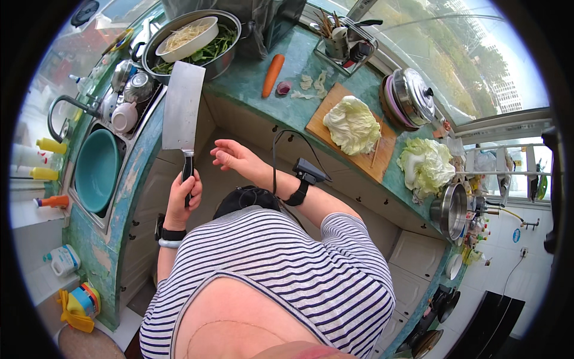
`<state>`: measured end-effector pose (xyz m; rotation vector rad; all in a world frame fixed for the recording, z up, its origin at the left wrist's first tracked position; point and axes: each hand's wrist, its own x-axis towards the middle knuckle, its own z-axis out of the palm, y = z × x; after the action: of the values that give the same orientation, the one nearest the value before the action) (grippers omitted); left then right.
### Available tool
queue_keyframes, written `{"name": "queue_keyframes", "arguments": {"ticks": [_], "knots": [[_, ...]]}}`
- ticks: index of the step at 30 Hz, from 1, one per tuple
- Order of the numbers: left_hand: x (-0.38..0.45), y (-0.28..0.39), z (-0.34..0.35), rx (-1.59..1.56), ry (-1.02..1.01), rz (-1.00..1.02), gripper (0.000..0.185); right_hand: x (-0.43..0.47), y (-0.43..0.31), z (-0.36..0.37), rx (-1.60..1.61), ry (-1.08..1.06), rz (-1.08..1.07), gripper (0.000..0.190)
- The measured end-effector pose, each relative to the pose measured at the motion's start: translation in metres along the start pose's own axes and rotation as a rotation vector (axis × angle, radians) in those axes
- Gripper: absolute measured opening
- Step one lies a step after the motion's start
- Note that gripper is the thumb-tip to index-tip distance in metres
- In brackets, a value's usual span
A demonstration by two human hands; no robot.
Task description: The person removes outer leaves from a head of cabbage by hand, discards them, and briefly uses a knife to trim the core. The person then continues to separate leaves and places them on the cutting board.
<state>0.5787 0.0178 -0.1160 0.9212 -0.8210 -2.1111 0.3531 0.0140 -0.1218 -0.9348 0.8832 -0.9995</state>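
My left hand (184, 193) is closed round the black handle of a cleaver (184, 107), whose broad metal blade points up in front of the sink side. Beside it, my right hand (231, 157) is held in the air with fingers apart and nothing in it. Beyond my right arm a cabbage-like leafy head (352, 125) lies on a wooden cutting board (334, 96), near thin sticks (376, 146). Another pale green leafy head (425, 165) rests on the counter right of the board. A carrot (273, 76) and a small purple onion-like piece (283, 88) lie on the green counter.
A large metal pot (224, 58) holds greens and a white bowl of sprouts (190, 38). At the left, a teal basin (97, 170) sits in the sink. Stacked lidded pots (412, 96) stand by the window, near a utensil rack (345, 49). A steel pan (453, 211) stands farther right.
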Motion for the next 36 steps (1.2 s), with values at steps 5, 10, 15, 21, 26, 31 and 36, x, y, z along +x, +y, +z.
{"name": "queue_keyframes", "arguments": {"ticks": [5,10,15,21,26,31,36], "knots": [[0.076,-0.027,0.142,0.160,-0.506,-0.192,0.028,-0.080,-0.038,-0.066,0.286,0.074,-0.212,0.055],[0.137,-0.075,0.251,0.659,-0.857,-0.320,0.032,-0.180,-0.054,-0.145,0.309,0.544,-0.473,0.026],[0.239,-0.093,0.323,1.162,-0.493,0.614,0.026,-0.276,-0.052,-0.213,0.111,1.154,-0.696,0.011],[0.328,-0.149,0.378,1.650,-0.272,1.304,0.028,-0.319,-0.050,-0.236,-0.099,1.497,-0.358,0.017],[0.353,-0.164,0.366,1.804,-0.474,1.085,0.018,-0.290,-0.055,-0.270,-0.352,1.491,-0.045,0.023],[0.355,-0.156,0.353,1.594,-0.682,1.267,0.013,-0.239,-0.053,-0.327,-0.861,1.372,-0.003,0.019],[0.362,-0.155,0.353,1.614,-0.695,1.304,0.011,-0.206,-0.051,-0.355,-1.063,1.226,0.145,0.025]]}}
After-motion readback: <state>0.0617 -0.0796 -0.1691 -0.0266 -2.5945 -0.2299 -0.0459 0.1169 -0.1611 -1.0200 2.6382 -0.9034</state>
